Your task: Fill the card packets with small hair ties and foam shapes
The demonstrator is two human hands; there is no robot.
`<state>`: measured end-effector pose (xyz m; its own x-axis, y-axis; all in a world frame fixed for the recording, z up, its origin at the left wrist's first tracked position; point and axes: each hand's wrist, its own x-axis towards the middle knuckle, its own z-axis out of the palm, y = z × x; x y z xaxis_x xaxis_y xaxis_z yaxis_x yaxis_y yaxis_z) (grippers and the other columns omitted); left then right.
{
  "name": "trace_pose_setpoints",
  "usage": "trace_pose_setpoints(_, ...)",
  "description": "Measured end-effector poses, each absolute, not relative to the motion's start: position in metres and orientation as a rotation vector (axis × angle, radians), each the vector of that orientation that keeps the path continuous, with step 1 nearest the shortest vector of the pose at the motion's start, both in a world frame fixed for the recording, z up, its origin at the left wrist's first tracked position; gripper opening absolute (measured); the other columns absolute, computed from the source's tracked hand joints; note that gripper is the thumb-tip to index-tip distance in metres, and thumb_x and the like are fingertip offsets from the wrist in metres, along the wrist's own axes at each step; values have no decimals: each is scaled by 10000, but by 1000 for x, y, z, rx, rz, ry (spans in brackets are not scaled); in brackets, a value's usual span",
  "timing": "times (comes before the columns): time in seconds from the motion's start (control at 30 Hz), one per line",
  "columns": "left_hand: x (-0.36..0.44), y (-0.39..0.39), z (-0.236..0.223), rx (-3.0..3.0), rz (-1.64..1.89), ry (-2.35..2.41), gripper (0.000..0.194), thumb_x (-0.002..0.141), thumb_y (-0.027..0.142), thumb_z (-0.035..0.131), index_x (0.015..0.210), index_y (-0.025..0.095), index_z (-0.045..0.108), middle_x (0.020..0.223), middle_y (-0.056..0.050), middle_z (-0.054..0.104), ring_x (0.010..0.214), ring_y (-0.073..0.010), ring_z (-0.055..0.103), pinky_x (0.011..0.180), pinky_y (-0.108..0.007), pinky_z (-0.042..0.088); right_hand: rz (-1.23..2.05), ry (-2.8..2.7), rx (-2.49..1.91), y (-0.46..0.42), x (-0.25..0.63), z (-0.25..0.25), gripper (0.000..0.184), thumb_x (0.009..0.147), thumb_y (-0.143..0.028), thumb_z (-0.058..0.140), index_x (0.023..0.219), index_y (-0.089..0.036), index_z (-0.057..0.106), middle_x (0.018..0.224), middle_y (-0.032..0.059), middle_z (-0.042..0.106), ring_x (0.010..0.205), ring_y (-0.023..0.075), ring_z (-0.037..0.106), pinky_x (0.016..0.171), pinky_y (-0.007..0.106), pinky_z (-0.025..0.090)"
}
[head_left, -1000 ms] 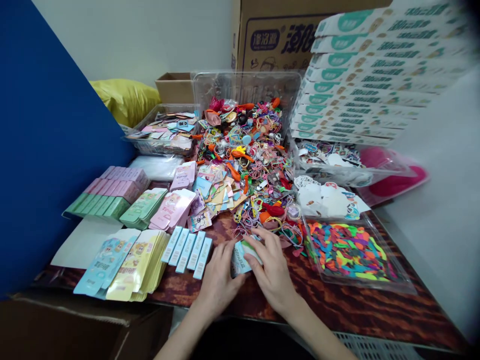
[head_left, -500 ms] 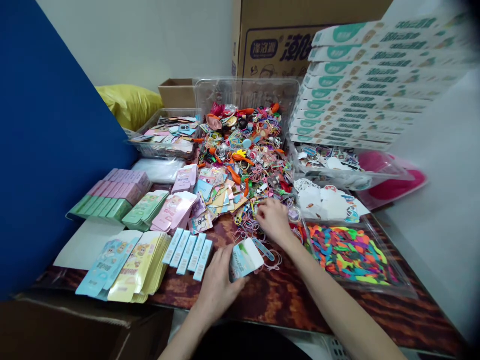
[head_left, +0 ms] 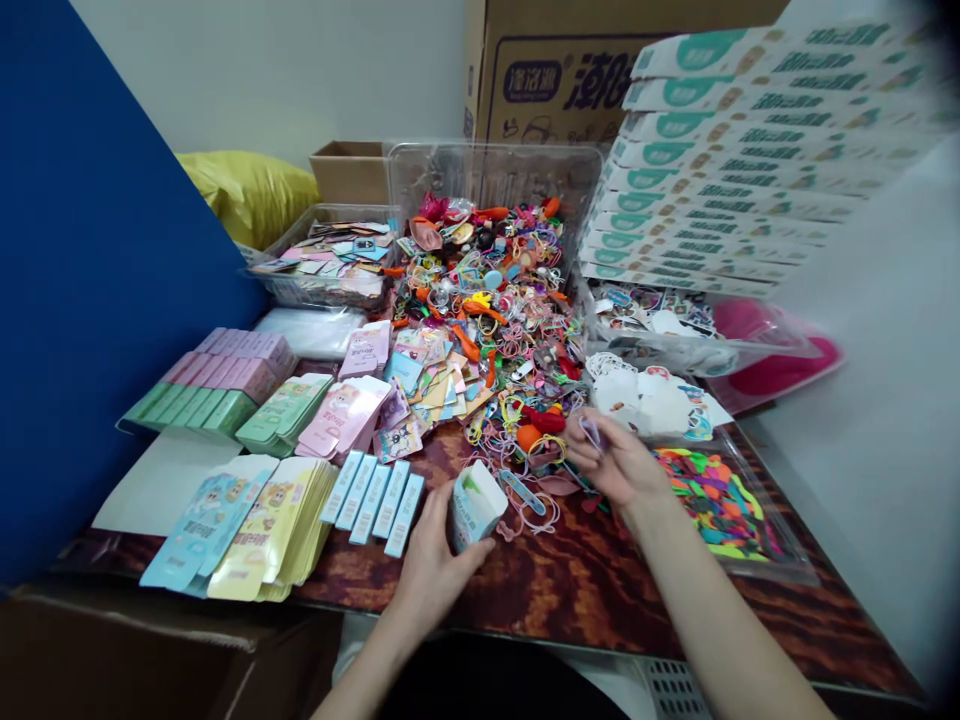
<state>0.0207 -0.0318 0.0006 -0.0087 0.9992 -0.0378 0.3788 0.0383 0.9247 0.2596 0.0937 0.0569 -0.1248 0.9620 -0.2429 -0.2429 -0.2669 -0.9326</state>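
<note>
We look at a tall stack of flat white-and-green printed cartons (head_left: 720, 150) beside a brown corrugated cardboard box (head_left: 570, 85) with dark blue lettering, a shiny yellow plastic sack (head_left: 247, 195) against the wall, and a large flat blue panel (head_left: 97, 300) along the table's left side.

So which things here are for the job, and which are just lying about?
Being used: left hand holding a small white paper box; right hand pinching a tiny lilac piece by the colourful pile of hair ties.
Just lying about: stack of long white boxes; brown cardboard carton; yellow plastic sack; blue board.
</note>
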Motion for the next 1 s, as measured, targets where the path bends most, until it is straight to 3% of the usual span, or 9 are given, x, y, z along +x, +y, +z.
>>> trace_pose_setpoints(0.07,21,-32,-1,1456,975,1509,649,756,235,716,1348,213,452,1371,-108,538,1310,-299,492,1086,-445,396,1591,-1123,-1256,79,253,45,291,787,-523,636,789,-238,574,536,-77,439,375,74,220,390,221,185)
trace_pose_setpoints(0.1,20,-32,-1,1459,972,1507,654,753,229,717,1350,216,452,1368,-106,539,1307,-299,493,1087,-445,396,1539,-1276,-1345,71,250,38,273,797,-506,629,800,-236,588,533,-75,433,380,80,237,398,226,191)
trace_pose_setpoints(0.27,19,-32,2,1526,953,1455,652,764,189,705,1357,240,438,1358,-97,531,1283,-285,501,1079,-435,405,861,-1967,-1705,43,236,10,190,746,-273,669,608,-225,547,659,3,570,615,175,545,586,280,380)
trace_pose_setpoints(0.47,18,-28,4,1722,877,1448,652,758,140,687,1352,221,432,1356,-105,522,1279,-276,485,1097,-445,390,921,-1868,-1475,48,256,58,240,850,-400,576,704,-213,612,817,34,616,814,204,593,768,309,446)
trace_pose_setpoints(0.6,22,-25,3,1809,807,1475,689,748,129,690,1373,218,414,1364,-107,522,1286,-276,474,1105,-459,386,1290,-1779,-1425,48,267,97,268,855,-446,582,752,-199,607,696,-1,588,665,161,545,620,257,421)
trace_pose_setpoints(0.77,27,-21,9,1820,766,1519,680,756,174,714,1367,216,419,1346,-111,537,1274,-282,491,1088,-461,411,1380,-2011,-1416,42,264,112,264,875,-413,559,738,-194,617,706,-4,595,663,151,532,597,244,387)
trace_pose_setpoints(0.87,26,-21,13,1840,745,1529,682,764,178,706,1377,220,409,1342,-110,537,1270,-282,493,1079,-465,421,1300,-2274,-1410,39,256,114,256,899,-333,508,720,-195,627,703,3,636,664,157,564,609,248,382)
trace_pose_setpoints(1.0,28,-23,15,1927,693,1510,707,767,147,680,1403,244,385,1363,-101,518,1276,-287,479,1062,-475,438,914,-2618,-1507,34,233,110,241,886,-204,498,678,-193,619,675,25,664,634,166,595,592,260,331)
